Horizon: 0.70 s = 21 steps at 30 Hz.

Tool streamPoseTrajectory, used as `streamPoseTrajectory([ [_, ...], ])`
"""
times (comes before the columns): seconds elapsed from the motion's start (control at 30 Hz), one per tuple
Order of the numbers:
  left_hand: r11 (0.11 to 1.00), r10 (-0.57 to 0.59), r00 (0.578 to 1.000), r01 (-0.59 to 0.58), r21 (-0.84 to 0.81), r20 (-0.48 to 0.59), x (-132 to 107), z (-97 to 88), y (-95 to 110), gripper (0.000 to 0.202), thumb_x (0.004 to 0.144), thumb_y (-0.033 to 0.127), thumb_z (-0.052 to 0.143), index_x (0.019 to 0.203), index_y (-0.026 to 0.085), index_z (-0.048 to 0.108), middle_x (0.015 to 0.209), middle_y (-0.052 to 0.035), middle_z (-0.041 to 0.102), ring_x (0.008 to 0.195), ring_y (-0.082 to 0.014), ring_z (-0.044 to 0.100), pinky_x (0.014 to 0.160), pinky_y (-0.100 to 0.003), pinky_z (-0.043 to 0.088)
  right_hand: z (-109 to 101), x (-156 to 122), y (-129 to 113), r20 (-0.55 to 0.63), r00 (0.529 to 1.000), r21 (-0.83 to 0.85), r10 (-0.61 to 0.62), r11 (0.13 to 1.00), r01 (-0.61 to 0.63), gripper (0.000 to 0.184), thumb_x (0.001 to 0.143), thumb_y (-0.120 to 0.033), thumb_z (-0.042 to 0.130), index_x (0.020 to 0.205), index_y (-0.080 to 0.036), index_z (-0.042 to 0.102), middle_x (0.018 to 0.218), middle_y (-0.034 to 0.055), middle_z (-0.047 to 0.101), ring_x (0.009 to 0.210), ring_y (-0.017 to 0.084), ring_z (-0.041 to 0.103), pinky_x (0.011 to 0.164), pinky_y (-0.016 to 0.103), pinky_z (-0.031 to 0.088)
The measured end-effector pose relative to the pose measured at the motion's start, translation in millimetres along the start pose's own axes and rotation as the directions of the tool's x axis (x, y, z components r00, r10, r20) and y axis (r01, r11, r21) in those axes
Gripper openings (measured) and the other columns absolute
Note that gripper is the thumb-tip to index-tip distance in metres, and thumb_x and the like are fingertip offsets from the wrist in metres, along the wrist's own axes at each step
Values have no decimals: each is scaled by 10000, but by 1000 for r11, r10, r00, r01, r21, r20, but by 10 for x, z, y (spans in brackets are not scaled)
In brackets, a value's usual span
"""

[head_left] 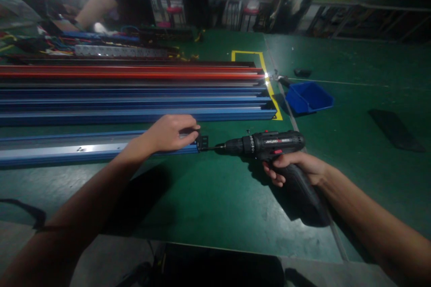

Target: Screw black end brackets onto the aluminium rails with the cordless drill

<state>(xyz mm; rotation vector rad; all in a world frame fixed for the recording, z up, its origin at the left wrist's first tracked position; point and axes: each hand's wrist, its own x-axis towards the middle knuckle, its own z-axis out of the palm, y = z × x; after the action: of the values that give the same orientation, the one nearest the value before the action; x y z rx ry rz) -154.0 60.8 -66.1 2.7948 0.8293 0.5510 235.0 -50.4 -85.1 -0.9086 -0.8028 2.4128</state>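
My right hand (292, 167) is wrapped round the grip of a black cordless drill (274, 142), which points left with a thin bit in its chuck. The bit's tip meets a small black end bracket (203, 142) at the right end of a blue metal profile (101, 143). Over that same end rests my left hand (173, 132), its fingers bent and closed on the profile's edge by the bracket. A silvery strip runs along inside the profile, with a few small bits lying on it. A tiny dark screw (248, 131) seems to be just behind the drill's chuck.
Behind lie several blue profiles (134, 110) and red profiles (134, 71), their ends near yellow tape (247, 52). A blue bin (309, 97), pliers (281, 79) and a dark flat piece (396, 130) lie to the right on the green table (215, 197). Other people are at the back.
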Motion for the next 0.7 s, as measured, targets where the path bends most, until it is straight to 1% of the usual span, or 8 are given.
streamPoseTrajectory([
  [0.27, 1000, -17, 1000, 17, 1, -9, -13, 29, -51, 253, 974, 349, 533, 935, 162, 700, 924, -65, 736, 840, -198, 687, 775, -316, 499, -27, 9, 20, -11, 1000, 4, 7, 1000, -7, 215, 822, -206, 767, 964, -45, 752, 822, 71, 713, 659, 114, 666, 639, 218, 582],
  [0.47, 999, -32, 999, 32, 4, 4, -9, 13, -29, 251, 971, 344, 525, 954, 164, 699, 930, -59, 734, 837, -195, 681, 777, -313, 492, -16, 17, 12, 25, 999, 47, 23, 999, -25, 200, 833, -182, 755, 965, -32, 753, 818, 73, 725, 655, 104, 672, 664, 213, 587],
  [0.57, 999, -51, 999, 51, 7, 13, -8, 9, -23, 255, 970, 354, 523, 977, 165, 694, 962, -64, 739, 863, -207, 685, 789, -321, 489, -30, 21, 18, 21, 1000, 54, 20, 998, -21, 233, 841, -190, 735, 1006, -27, 749, 851, 89, 738, 688, 123, 697, 690, 233, 596],
  [0.7, 994, -110, 993, 110, -5, 46, 3, 11, -35, 276, 996, 369, 491, 1003, 171, 683, 983, -65, 736, 889, -210, 685, 797, -319, 479, -33, 22, 20, 20, 1000, 15, 5, 1000, -5, 263, 844, -211, 699, 1026, -24, 737, 904, 121, 751, 760, 172, 738, 739, 273, 606],
])
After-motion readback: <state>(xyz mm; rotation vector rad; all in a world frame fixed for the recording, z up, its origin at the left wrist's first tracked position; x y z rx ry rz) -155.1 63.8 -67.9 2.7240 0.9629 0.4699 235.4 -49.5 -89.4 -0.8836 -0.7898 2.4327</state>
